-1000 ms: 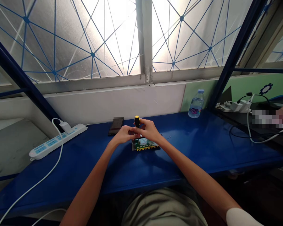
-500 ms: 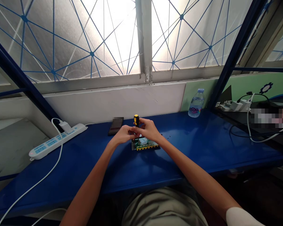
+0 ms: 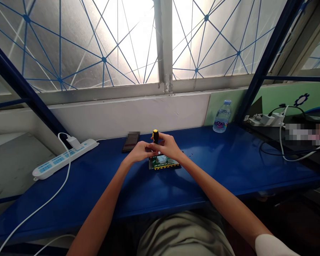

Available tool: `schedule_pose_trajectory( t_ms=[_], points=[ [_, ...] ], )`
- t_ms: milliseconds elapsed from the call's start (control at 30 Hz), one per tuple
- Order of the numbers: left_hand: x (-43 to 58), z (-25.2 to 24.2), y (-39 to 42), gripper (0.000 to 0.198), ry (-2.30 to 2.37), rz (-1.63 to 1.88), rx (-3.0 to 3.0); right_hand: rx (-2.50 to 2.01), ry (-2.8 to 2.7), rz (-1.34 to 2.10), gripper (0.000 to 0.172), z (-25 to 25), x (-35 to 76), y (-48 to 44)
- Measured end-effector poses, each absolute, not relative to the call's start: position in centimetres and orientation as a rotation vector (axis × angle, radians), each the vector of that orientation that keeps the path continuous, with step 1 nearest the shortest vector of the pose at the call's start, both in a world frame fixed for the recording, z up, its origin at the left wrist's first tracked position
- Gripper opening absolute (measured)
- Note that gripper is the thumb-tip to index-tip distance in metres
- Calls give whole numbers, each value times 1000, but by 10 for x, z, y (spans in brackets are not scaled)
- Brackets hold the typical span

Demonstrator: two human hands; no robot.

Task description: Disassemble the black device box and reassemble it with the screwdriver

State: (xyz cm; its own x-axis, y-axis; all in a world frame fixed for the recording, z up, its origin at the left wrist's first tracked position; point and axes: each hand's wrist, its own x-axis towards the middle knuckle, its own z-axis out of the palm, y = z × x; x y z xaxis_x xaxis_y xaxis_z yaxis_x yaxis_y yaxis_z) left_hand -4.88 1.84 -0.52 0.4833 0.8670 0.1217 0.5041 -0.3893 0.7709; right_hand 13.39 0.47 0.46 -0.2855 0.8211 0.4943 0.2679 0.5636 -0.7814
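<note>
Board (image 3: 164, 160), green, yellow-and-black near edge: flat on the blue table (image 3: 160, 193), straight ahead of you at 12 o'clock. Its far left part lies under your hands.

Driver (image 3: 155, 136), black and yellow: near upright at the board's 11 o'clock, handle up. Tip hidden by your fingers; contact with the board cannot be confirmed.

Right hand (image 3: 168, 146): thumb and fingers gripping the driver's handle from its 3 o'clock side.

Left hand (image 3: 139, 152): comes in from the driver's 8 o'clock, fingers gathered low beside it. Whether they pinch the shaft or something smaller, you cannot tell from this view.

Change over the last second: slight. Both hands keep their places and the board has not shifted. The handle's yellow marking sits a little differently, which suggests a small turn in your fingers. Judgement: work continues at one spot, with the driver steadied rather than moved on.

Nearby, by the board's clock: small dark bits (image 3: 190, 156) between 2 and 3, too small to identify; bottle (image 3: 222, 119) at 2; dark slab (image 3: 131, 141) at 10; power strip (image 3: 65, 159) at 9.
</note>
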Motion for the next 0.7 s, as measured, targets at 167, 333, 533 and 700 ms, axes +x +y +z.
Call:
schedule_pose_trajectory(
  t_ms=[167,333,533,700],
  points=[
    [-48,-2,16,22,1124,644,2054,-879,-1827,711,19,2,134,7],
    [-49,-5,18,17,1105,634,2048,-891,-1839,708,21,2,134,6],
    [-48,-5,18,23,1109,658,2029,-912,-1852,678,21,3,134,6],
    [-48,-6,19,31,1128,674,2044,-910,-1856,692,24,4,134,5]
  ],
)
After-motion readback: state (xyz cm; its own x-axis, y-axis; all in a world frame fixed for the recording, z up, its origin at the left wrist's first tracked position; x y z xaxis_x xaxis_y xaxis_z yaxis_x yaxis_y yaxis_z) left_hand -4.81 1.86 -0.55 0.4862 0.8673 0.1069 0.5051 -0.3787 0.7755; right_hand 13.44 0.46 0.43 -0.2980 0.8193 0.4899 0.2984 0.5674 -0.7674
